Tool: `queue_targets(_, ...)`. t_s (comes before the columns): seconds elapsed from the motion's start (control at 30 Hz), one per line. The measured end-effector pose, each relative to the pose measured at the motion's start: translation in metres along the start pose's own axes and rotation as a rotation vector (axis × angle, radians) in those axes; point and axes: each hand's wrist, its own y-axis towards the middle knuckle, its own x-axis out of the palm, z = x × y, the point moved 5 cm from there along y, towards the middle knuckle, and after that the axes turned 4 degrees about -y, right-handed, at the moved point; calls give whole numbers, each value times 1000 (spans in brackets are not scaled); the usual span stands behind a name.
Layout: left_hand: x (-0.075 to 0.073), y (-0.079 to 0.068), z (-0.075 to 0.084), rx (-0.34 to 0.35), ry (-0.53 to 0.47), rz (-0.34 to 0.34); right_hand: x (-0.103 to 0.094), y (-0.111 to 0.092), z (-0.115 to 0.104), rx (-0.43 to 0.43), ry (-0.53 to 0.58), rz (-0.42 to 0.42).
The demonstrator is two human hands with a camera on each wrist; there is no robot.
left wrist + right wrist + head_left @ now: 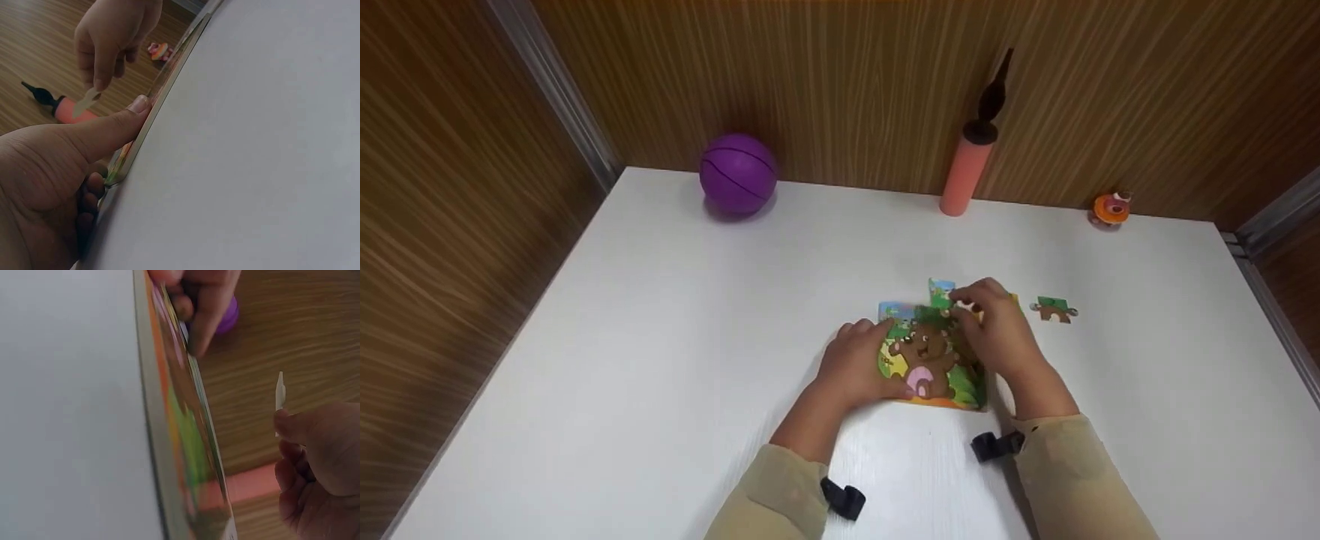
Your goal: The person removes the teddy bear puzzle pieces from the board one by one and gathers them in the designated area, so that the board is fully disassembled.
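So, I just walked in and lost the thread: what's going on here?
A person is putting together a flat jigsaw puzzle with a brown bear picture. The left hand holds the puzzle's left side, while the right hand pinches a small blue-and-green jigsaw piece, held in the air near its far edge. A loose green-and-brown jigsaw piece lies apart on the white table, to the right, not yet picked up.

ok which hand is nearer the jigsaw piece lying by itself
Right: the right hand is left of that jigsaw piece, while the left hand is farther, at the left edge of the bear puzzle.
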Motion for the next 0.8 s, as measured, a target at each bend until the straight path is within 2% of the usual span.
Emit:
queue_targets(0.2,1,0,1,7,0,0,-26,0,20,69,-31,65)
queue_targets(0.4,2,2,1,-1,-6,-7,-60,-7,48,123,-28,167)
queue_targets(0.57,2,2,2,-15,-22,-13,-84,-18,76,236,-26,215)
queue_targets(0.8,1,0,1,-21,-28,-16,-105,-33,111,378,-35,236)
